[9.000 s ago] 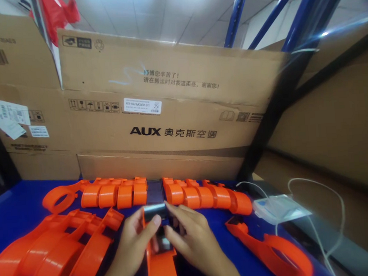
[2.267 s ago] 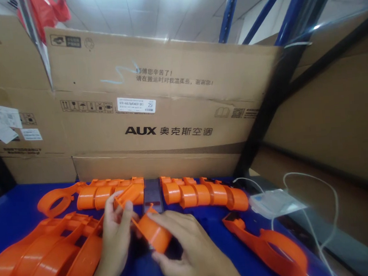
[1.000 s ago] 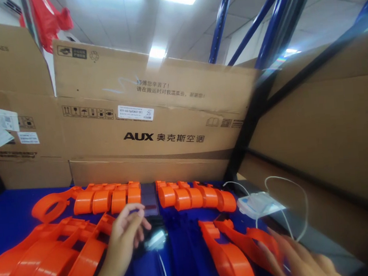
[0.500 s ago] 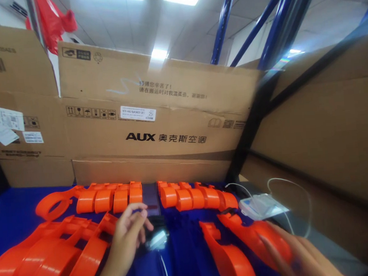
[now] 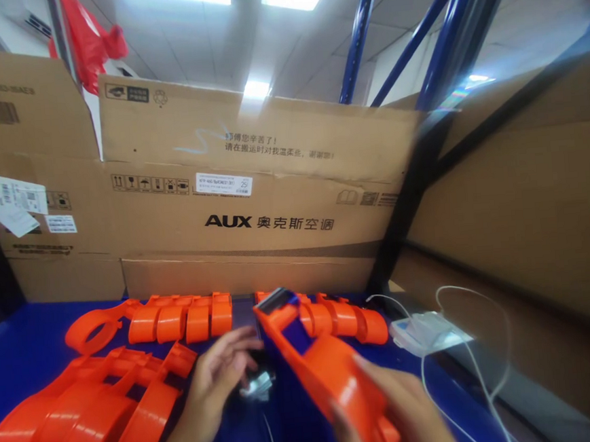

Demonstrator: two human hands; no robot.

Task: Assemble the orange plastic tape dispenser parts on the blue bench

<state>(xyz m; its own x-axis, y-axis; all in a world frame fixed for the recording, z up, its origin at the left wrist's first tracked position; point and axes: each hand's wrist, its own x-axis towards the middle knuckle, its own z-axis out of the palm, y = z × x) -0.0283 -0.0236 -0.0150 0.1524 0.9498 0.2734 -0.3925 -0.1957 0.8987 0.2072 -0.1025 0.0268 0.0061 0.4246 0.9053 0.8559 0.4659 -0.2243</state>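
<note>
My right hand (image 5: 391, 404) grips an orange plastic tape dispenser (image 5: 337, 367), lifted and tilted with its black-edged tip towards the upper left. My left hand (image 5: 219, 370) has its fingers apart and partly bent. Just beside its fingertips lies a small shiny clear and dark object (image 5: 258, 385) whose kind I cannot make out. Left of that hand, several orange dispensers (image 5: 93, 421) lie overlapped in a near row. Behind them is a far left row of dispensers (image 5: 198, 320). The far right row (image 5: 343, 318) is partly hidden by the held one.
A blue surface (image 5: 23, 338) lies under everything. At the right sits a white translucent box (image 5: 429, 329) with a thin white cable (image 5: 506, 340). Cardboard sheets (image 5: 272, 189) stand along the back, beside a dark rack post (image 5: 401, 212).
My right hand has moved left and up with the dispenser, from beside the white box to the middle. My left hand has shifted slightly right and down, its fingers straighter.
</note>
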